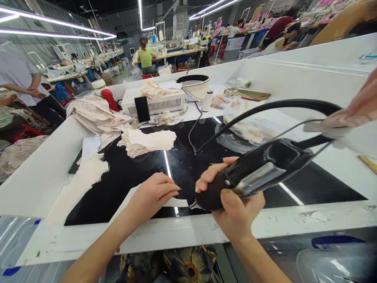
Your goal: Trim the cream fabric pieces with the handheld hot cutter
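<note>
My right hand (232,204) is closed round a black handheld tool (259,169) with a metal strip on its side. The tool's tip touches a small pale fabric piece (176,202) on the black glossy work surface (188,165). A thick black cable (282,105) arcs from the tool toward the right. My left hand (153,194) lies flat on the fabric piece, fingers together and stretched out, pinning it just left of the tool tip.
A stack of cream fabric pieces (147,142) sits beyond my left hand, with more fabric (94,114) at left. A white box (159,103), a phone (142,109), a thread spool (207,100) and a round pot (194,84) stand farther back. Another person's hand (356,108) enters at right.
</note>
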`<state>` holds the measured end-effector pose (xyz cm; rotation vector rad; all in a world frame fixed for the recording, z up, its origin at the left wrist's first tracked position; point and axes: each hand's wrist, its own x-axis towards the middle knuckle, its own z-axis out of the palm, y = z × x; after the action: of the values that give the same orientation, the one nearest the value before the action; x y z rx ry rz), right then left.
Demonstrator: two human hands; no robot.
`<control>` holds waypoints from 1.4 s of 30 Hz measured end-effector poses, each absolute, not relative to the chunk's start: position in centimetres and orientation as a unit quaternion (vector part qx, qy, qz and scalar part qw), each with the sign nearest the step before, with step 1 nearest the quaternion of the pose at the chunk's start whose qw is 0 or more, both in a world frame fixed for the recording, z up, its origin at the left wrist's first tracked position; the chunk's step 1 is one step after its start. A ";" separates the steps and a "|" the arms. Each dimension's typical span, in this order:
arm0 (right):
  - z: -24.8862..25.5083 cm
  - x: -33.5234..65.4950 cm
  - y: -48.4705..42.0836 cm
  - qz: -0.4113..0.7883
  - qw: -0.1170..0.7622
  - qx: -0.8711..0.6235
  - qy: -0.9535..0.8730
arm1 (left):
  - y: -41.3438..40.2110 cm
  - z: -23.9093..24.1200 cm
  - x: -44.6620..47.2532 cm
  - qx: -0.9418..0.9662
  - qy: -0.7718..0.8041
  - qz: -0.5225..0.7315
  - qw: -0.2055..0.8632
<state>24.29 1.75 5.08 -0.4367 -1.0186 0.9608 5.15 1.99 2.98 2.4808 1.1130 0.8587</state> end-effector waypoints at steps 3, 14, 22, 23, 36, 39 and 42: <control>4.6 22.9 2.3 0.445 0.739 -0.195 -0.466 | 0.7 3.0 3.3 0.839 0.417 0.304 0.171; 4.2 23.1 2.2 0.455 0.722 -0.199 -0.481 | -5.1 3.9 1.8 0.849 0.366 0.207 0.319; 4.3 23.1 2.1 0.453 0.720 -0.200 -0.486 | -6.7 4.2 1.0 0.849 0.372 0.179 0.328; 4.3 23.1 2.1 0.451 0.721 -0.201 -0.486 | -6.8 4.2 0.9 0.852 0.374 0.168 0.325; 4.3 23.1 2.5 0.444 0.717 -0.228 -0.487 | -4.4 0.9 1.0 0.901 0.394 0.177 -0.035; 4.5 23.1 2.7 0.441 0.724 -0.224 -0.481 | -3.3 1.1 0.3 0.902 0.386 0.180 -0.073; 4.7 23.0 2.8 0.437 0.733 -0.215 -0.475 | -2.7 1.4 -0.5 0.900 0.392 0.176 -0.078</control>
<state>23.02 2.77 4.65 -0.4726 -1.0452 0.9605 -0.54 -2.68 1.37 2.9751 1.2952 0.5836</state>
